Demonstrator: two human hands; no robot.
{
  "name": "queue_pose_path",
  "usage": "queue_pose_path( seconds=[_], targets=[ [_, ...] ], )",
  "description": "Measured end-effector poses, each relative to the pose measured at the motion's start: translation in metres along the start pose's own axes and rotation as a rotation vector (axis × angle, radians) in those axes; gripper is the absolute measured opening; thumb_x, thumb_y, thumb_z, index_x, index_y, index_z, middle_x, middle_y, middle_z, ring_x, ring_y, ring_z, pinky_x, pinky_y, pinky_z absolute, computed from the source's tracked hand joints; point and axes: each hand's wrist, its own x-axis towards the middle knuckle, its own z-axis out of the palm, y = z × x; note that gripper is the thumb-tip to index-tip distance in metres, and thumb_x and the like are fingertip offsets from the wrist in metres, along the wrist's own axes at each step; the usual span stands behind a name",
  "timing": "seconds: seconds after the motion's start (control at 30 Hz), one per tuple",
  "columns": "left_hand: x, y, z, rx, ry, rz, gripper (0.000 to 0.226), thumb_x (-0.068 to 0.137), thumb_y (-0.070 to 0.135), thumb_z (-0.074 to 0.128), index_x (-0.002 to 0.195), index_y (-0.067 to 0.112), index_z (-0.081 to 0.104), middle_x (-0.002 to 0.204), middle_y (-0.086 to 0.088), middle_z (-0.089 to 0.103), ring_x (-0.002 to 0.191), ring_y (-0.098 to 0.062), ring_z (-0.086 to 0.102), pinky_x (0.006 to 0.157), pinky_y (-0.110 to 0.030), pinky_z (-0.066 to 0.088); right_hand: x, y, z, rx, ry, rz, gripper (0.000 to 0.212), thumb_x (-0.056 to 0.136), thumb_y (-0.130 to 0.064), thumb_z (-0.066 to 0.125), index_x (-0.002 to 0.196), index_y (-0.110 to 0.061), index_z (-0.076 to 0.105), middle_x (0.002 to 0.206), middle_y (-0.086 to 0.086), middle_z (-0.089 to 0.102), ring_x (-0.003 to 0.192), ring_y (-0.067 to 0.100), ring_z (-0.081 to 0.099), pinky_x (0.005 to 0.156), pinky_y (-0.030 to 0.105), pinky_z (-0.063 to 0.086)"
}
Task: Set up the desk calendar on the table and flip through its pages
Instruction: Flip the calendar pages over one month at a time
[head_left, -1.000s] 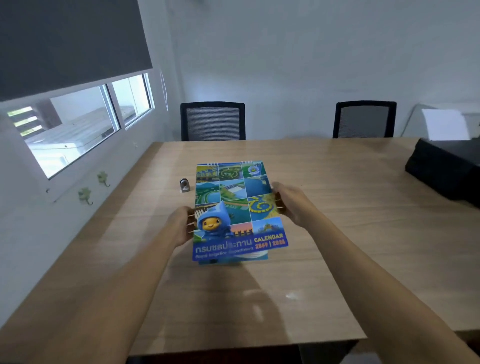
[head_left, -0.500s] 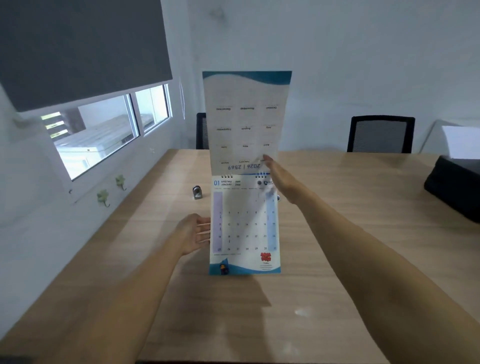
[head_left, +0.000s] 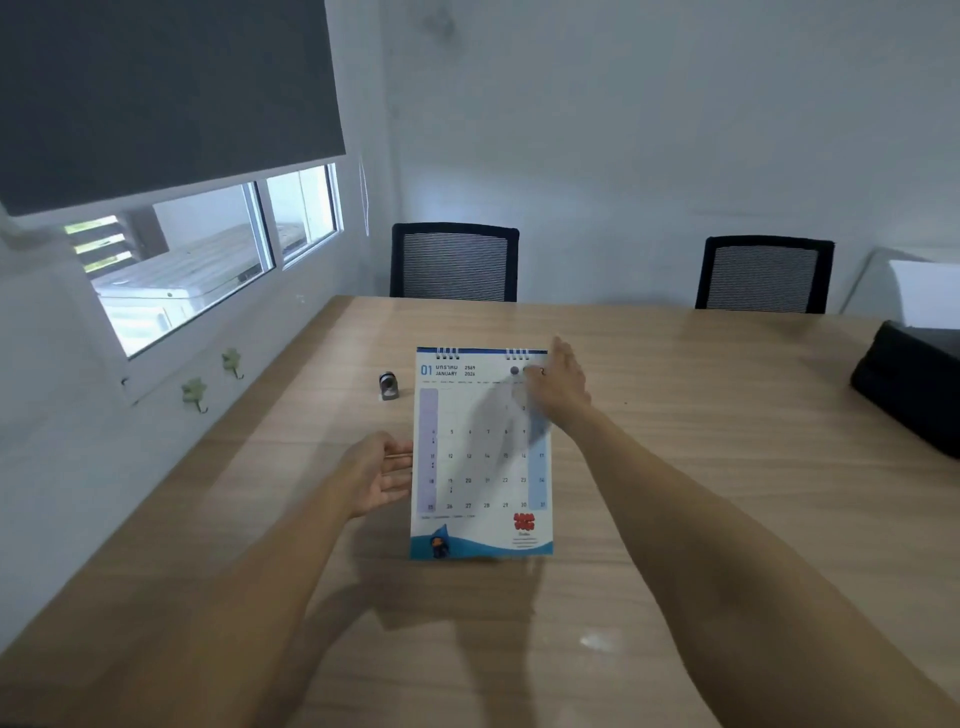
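Note:
The desk calendar (head_left: 480, 457) stands on the wooden table (head_left: 675, 467) in front of me, showing its January page with a blue wave along the bottom edge. Wire rings bind its top edge. My left hand (head_left: 379, 475) is open, palm turned toward the calendar's left edge, fingertips just beside it. My right hand (head_left: 558, 387) reaches over the top right corner, fingers spread and blurred; its shadow falls across the page. The flipped cover is hidden behind the calendar.
A small grey metal object (head_left: 388, 386) sits on the table left of the calendar. A black bag (head_left: 909, 384) lies at the right edge. Two black mesh chairs (head_left: 454, 262) (head_left: 763, 275) stand at the far side. A window is on the left wall.
The colourful cover was lifted by my right hand, swung upright, and has gone over the back. The January page now shows. My left hand let go of the side and opened.

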Motion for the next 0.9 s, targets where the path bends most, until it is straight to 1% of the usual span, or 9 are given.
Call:
queue_pose_path(
  seconds=[0.1, 0.17, 0.23, 0.27, 0.4, 0.6, 0.7, 0.8, 0.9],
  targets=[
    [0.001, 0.001, 0.002, 0.006, 0.007, -0.009, 0.036, 0.091, 0.014, 0.042, 0.12, 0.003, 0.059, 0.125, -0.017, 0.064, 0.098, -0.028, 0.064, 0.087, -0.041, 0.049, -0.011, 0.02, 0.007, 0.368, 0.024, 0.199, 0.061, 0.097, -0.024, 0.031, 0.152, -0.017, 0.006, 0.161, 0.008, -0.001, 0.146, 0.032, 0.014, 0.119, 0.05, 0.018],
    [0.0, 0.001, 0.003, 0.019, 0.004, -0.013, 0.037, 0.091, 0.015, 0.042, 0.123, 0.002, 0.058, 0.125, -0.017, 0.064, 0.1, -0.029, 0.064, 0.086, -0.041, 0.05, -0.02, 0.03, 0.007, 0.581, -0.008, 0.329, 0.048, 0.098, -0.026, 0.026, 0.146, -0.016, 0.027, 0.153, 0.014, 0.027, 0.136, 0.036, 0.035, 0.113, 0.05, 0.03],
    [-0.001, 0.002, 0.003, 0.028, -0.007, -0.01, 0.036, 0.091, 0.015, 0.042, 0.122, 0.002, 0.057, 0.125, -0.017, 0.063, 0.098, -0.028, 0.064, 0.085, -0.04, 0.051, -0.028, 0.04, 0.005, 0.794, -0.107, 0.384, 0.043, 0.1, -0.035, 0.023, 0.129, -0.012, 0.045, 0.118, 0.011, 0.057, 0.109, 0.03, 0.057, 0.104, 0.045, 0.042],
    [-0.001, 0.002, 0.003, 0.035, -0.012, -0.01, 0.036, 0.091, 0.015, 0.042, 0.121, 0.003, 0.057, 0.125, -0.017, 0.063, 0.099, -0.028, 0.064, 0.087, -0.041, 0.05, -0.032, 0.044, 0.004, 0.843, -0.155, 0.392, 0.045, 0.1, -0.041, 0.024, 0.117, -0.01, 0.052, 0.102, 0.009, 0.062, 0.094, 0.026, 0.06, 0.096, 0.041, 0.046],
    [-0.005, 0.006, -0.001, 0.031, -0.03, -0.002, 0.033, 0.089, 0.012, 0.042, 0.116, 0.001, 0.058, 0.12, -0.017, 0.065, 0.1, -0.03, 0.064, 0.091, -0.043, 0.051, -0.039, 0.055, -0.005, 0.828, -0.257, 0.365, 0.061, 0.096, -0.052, 0.023, 0.083, -0.009, 0.063, 0.079, 0.009, 0.066, 0.076, 0.025, 0.062, 0.082, 0.04, 0.052],
    [-0.024, 0.042, -0.006, -0.017, -0.096, 0.078, 0.035, 0.087, 0.017, 0.031, 0.099, 0.003, 0.061, 0.073, -0.01, 0.075, 0.074, -0.023, 0.066, 0.064, -0.032, 0.053, -0.033, 0.042, -0.031, 0.946, -0.288, 0.297, 0.071, 0.095, -0.054, 0.017, 0.063, -0.01, 0.061, 0.064, 0.008, 0.067, 0.057, 0.021, 0.06, 0.061, 0.03, 0.044],
    [-0.03, 0.07, -0.001, -0.087, -0.134, 0.155, 0.039, 0.086, 0.016, 0.027, 0.1, 0.006, 0.062, 0.091, -0.012, 0.068, 0.076, -0.024, 0.064, 0.067, -0.033, 0.051, -0.025, 0.025, -0.043, 1.024, -0.245, 0.209, 0.066, 0.097, -0.051, 0.018, 0.066, -0.011, 0.061, 0.078, 0.012, 0.065, 0.07, 0.025, 0.058, 0.068, 0.033, 0.043],
    [-0.034, 0.094, 0.008, -0.129, -0.19, 0.229, 0.046, 0.089, 0.015, 0.026, 0.119, 0.007, 0.061, 0.114, -0.012, 0.066, 0.099, -0.029, 0.062, 0.085, -0.039, 0.05, -0.02, 0.007, -0.049, 0.98, -0.226, 0.09, 0.058, 0.099, -0.046, 0.015, 0.092, -0.016, 0.065, 0.115, 0.006, 0.064, 0.107, 0.028, 0.056, 0.091, 0.041, 0.041],
    [-0.032, 0.108, 0.02, 0.018, -0.172, 0.341, 0.05, 0.093, 0.019, 0.027, 0.135, 0.013, 0.054, 0.139, -0.003, 0.055, 0.123, -0.029, 0.052, 0.093, -0.042, 0.046, -0.017, -0.006, -0.049, 0.752, -0.155, 0.004, 0.053, 0.1, -0.043, 0.016, 0.124, -0.019, 0.055, 0.145, 0.002, 0.046, 0.131, 0.029, 0.042, 0.103, 0.047, 0.036]
  ],
)
